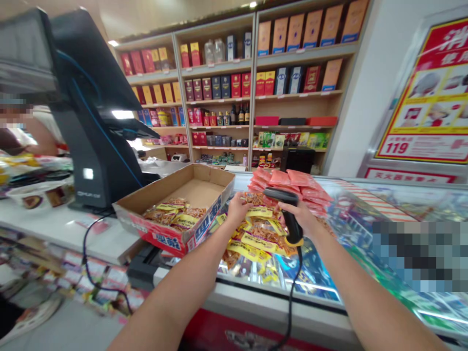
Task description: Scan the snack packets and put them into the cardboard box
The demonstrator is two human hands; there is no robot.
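Observation:
My right hand is wrapped around the handle of a black barcode scanner, whose head points left over the packets. A cable hangs from the scanner's base over the counter edge. My left hand is closed at the left edge of a snack packet with brown contents, under the scanner's head. Below both hands, several yellow-labelled snack packets lie spread on the glass counter top. To the left, a cardboard box with an open top holds more of these packets.
A stack of pink-orange packets sits behind the scanner. On the left stands a black checkout terminal, with a loose cable beside it. A glass display counter extends right. Shelves of boxes and bottles line the back wall. Another person's arm shows far left.

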